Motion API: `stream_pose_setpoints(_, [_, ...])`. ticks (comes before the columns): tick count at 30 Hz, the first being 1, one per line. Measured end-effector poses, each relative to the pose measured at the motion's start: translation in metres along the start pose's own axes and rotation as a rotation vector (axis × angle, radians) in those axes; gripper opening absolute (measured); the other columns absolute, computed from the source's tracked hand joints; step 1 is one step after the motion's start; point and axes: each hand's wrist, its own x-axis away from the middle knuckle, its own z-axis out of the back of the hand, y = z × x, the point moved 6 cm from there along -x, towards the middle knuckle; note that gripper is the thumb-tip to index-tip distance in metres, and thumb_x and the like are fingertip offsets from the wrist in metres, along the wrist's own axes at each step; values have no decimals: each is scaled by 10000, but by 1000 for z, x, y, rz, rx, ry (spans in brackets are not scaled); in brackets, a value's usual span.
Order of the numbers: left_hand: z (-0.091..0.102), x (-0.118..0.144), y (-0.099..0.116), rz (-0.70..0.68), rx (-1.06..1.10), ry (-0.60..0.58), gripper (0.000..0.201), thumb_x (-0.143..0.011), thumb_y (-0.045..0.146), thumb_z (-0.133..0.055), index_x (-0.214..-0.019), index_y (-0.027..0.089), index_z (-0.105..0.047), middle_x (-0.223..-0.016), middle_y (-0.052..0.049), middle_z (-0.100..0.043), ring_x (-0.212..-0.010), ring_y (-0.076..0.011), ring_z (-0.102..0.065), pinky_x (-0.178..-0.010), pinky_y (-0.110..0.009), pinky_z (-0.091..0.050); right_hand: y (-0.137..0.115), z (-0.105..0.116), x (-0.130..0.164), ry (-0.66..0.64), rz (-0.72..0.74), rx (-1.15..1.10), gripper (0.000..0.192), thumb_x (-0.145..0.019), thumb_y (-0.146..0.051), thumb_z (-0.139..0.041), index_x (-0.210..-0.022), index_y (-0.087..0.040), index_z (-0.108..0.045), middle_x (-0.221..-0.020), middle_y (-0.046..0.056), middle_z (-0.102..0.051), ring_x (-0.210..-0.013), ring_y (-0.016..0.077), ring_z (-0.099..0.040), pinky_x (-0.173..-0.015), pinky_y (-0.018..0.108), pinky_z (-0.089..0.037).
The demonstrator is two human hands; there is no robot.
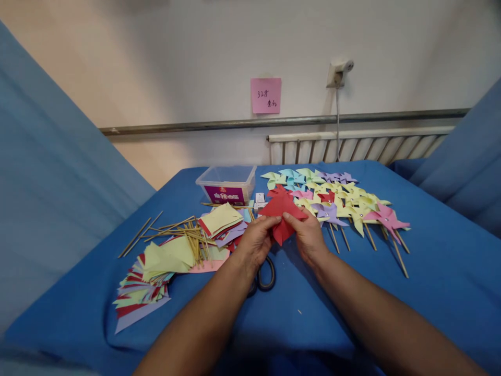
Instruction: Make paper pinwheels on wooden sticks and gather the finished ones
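Between my two hands is a red sheet of paper (282, 203), cut into pointed flaps and held above the table. My left hand (259, 237) pinches its lower left side, thumb on top. On the lower right side, my right hand (308, 234) grips the same paper, its thumb lying near the middle. Under my left hand lie scissors (266, 274), with the black handle loops showing and the blades hidden. To the right rest several finished paper pinwheels (385, 218) on sticks, in yellow, purple, pink, blue and red.
On the left are a fanned stack of coloured paper (143, 292), loose wooden sticks (193, 235) and more cut sheets (221, 218). Behind them stands a clear plastic box (227, 180), beside small white boxes (260, 198). Blue curtains (50, 146) hang at both sides of the blue-covered table (336, 313).
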Motion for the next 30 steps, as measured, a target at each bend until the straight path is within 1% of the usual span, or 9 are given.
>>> stream_pose_setpoints(5, [2, 0, 0, -12, -36, 19, 171, -550, 127, -799, -624, 156, -648, -621, -10, -665, -584, -123, -599, -643, -251, -480, 0, -3, 1, -24, -21, -28, 355, -641, -317, -821, -922, -201, -638, -869, 22, -718, -768, 189, -681, -752, 355, -558])
stream_pose_setpoints(9, [5, -3, 5, -44, -7, 42, 157, -565, 101, -781, -665, 133, -664, -658, -27, -690, -602, -123, -617, -665, -247, -500, -6, -3, 0, -54, 31, 47, 369, -694, -348, -774, -993, -206, -610, -917, 37, -708, -787, 187, -671, -772, 367, -551])
stream_pose_setpoints(12, [9, -5, 12, -29, 60, 62, 200, -606, 60, -741, -795, 102, -691, -740, -56, -726, -640, -143, -652, -697, -265, -537, -17, -1, 1, -64, 188, 205, 415, -761, -343, -699, -1135, -228, -563, -1104, 77, -665, -964, 208, -645, -838, 380, -531])
stream_pose_setpoints(16, [10, -5, 19, 46, 149, 64, 248, -685, 16, -653, -919, 91, -683, -804, -74, -744, -659, -162, -682, -678, -274, -569, -37, -9, 13, -151, 466, 472, 571, -796, -250, -633, -1332, -293, -441, -1363, 98, -500, -1212, 239, -525, -949, 436, -482])
stream_pose_setpoints(18, [10, -4, 22, 68, 183, 67, 253, -710, -5, -614, -939, 85, -674, -807, -75, -745, -656, -162, -690, -665, -263, -575, -44, -16, 20, -223, 605, 625, 555, -788, -200, -624, -1310, -316, -477, -1441, 80, -401, -1312, 257, -435, -1020, 469, -433])
stream_pose_setpoints(21, [11, -2, 25, 91, 219, 83, 239, -734, -16, -584, -935, 84, -665, -771, -66, -737, -618, -150, -684, -641, -246, -575, -47, -25, 27, -320, 740, 812, 417, -772, -150, -622, -1154, -315, -602, -1492, 39, -302, -1396, 283, -314, -1106, 511, -333])
stream_pose_setpoints(23, [11, -2, 25, 102, 230, 84, 245, -742, -18, -575, -944, 88, -662, -765, -64, -734, -604, -148, -682, -631, -243, -576, -47, -27, 27, -353, 774, 887, 334, -771, -150, -632, -1065, -308, -645, -1492, 25, -300, -1397, 300, -305, -1118, 536, -300])
stream_pose_setpoints(27, [12, -4, 23, 113, 226, 66, 272, -732, -25, -580, -968, 84, -660, -797, -77, -738, -624, -158, -690, -612, -242, -576, -49, -27, 23, -373, 803, 943, 203, -781, -199, -672, -957, -298, -679, -1462, 18, -355, -1360, 308, -352, -1098, 541, -312])
stream_pose_setpoints(30, [11, -4, 23, 113, 228, 60, 261, -735, -21, -586, -965, 77, -660, -802, -81, -738, -631, -160, -691, -619, -244, -576, -51, -27, 23, -412, 811, 950, 226, -799, -162, -637, -975, -298, -677, -1465, 19, -361, -1354, 292, -364, -1094, 529, -319])
